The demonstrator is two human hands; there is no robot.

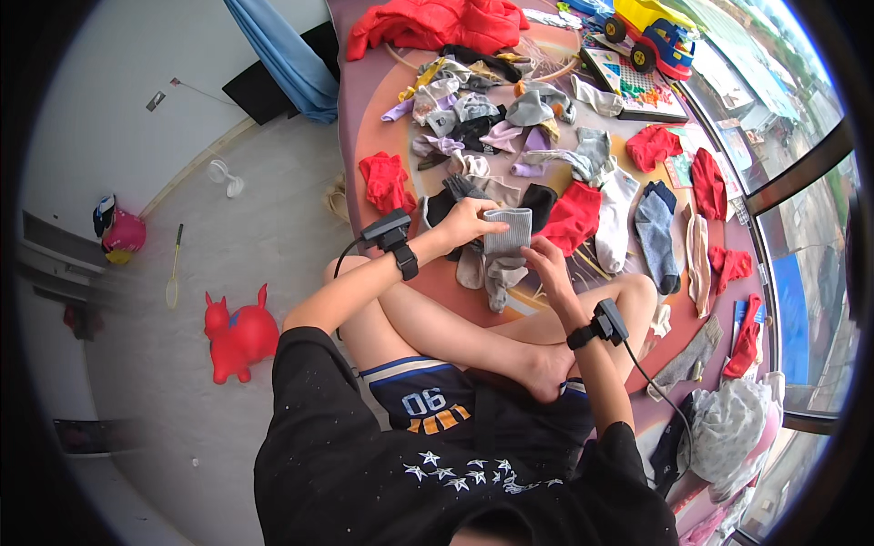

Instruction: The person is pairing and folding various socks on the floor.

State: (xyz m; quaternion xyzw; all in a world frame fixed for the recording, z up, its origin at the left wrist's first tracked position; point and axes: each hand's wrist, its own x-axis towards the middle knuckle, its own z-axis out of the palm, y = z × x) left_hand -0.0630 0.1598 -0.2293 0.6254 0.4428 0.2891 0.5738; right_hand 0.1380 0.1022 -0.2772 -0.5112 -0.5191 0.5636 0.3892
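My left hand [471, 220] grips the ribbed cuff of a light grey sock [507, 232], with the thumb across its front. The sock hangs over the mat, its lower part crumpled. My right hand [546, 258] is at the sock's right edge, thumb and fingertips against the fabric; how firmly they pinch is hard to see. Just beyond my hands lie a dark grey sock [463, 187], a black sock [541, 203] and a red sock [573, 218]. A white sock [616, 218] and a blue-grey sock [657, 235] are laid out to the right.
A heap of mixed socks [471, 109] spreads beyond my hands, below a red puffy jacket [437, 26]. A toy dump truck [652, 37] rests on a game board [638, 82] by the window. A red bouncy animal toy [240, 336] and a badminton racket [173, 273] are on the floor.
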